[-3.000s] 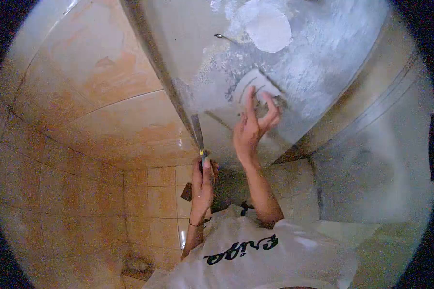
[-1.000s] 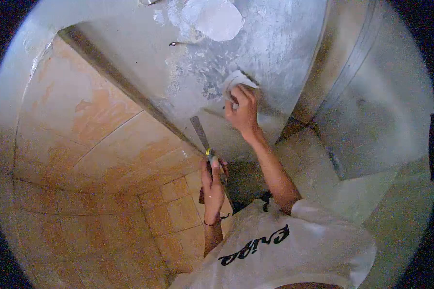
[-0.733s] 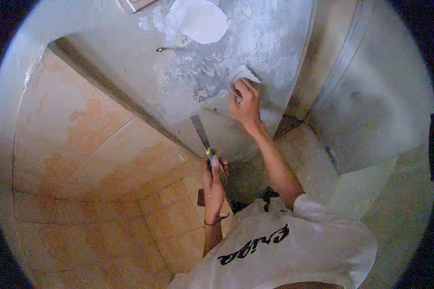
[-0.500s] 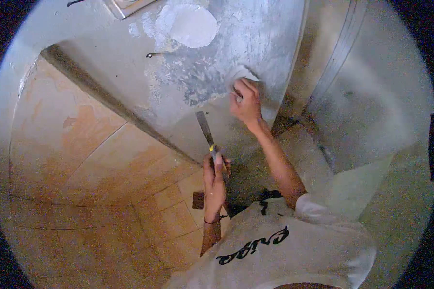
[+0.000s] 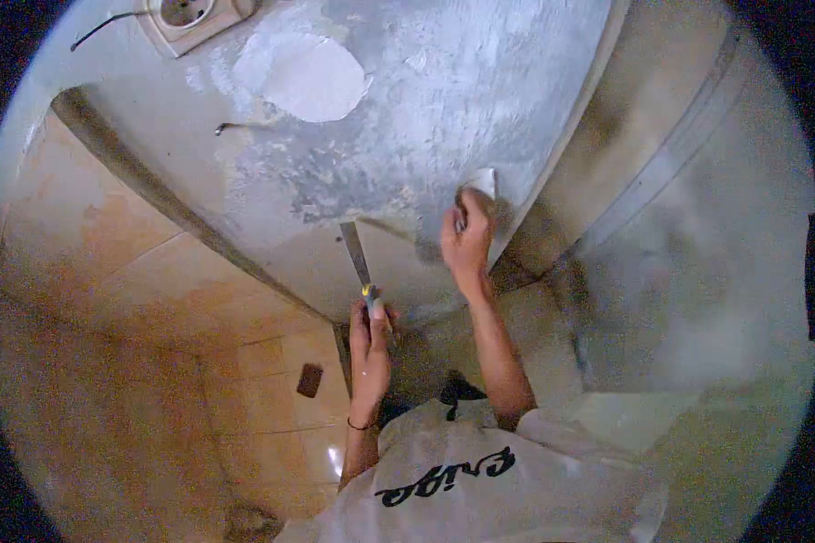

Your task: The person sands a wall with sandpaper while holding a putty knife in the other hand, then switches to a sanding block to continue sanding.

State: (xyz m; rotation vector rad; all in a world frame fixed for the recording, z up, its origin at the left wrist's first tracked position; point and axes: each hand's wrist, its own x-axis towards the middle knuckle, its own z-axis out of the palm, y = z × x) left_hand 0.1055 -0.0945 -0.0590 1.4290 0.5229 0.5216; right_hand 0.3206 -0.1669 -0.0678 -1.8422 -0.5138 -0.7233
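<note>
My left hand [image 5: 369,348] is closed round the handle of a putty knife [image 5: 358,258], its blade pointing up in front of the wall. A thin flat white piece [image 5: 484,181] sticks out above the bent fingers of my right hand [image 5: 467,237], which is at the wall surface. I cannot make out whether it is a spreader or folded sandpaper. The grey wall [image 5: 426,118] carries white smears and rough, mottled patches. A smooth, rounded white filled patch [image 5: 312,80] lies up and left of my right hand.
A wall socket [image 5: 186,13] is at the upper left, with a dark wire [image 5: 107,29] beside it. Another short wire [image 5: 231,128] pokes from the wall. Orange-brown tiles [image 5: 91,244] cover the left side. A small dark brown block [image 5: 310,380] lies on the tiled floor. The wall's edge [image 5: 566,127] runs down the right.
My view has shifted, showing more of the socket. My right hand has moved down and right along the wall with the white piece. My left hand still holds the putty knife.
</note>
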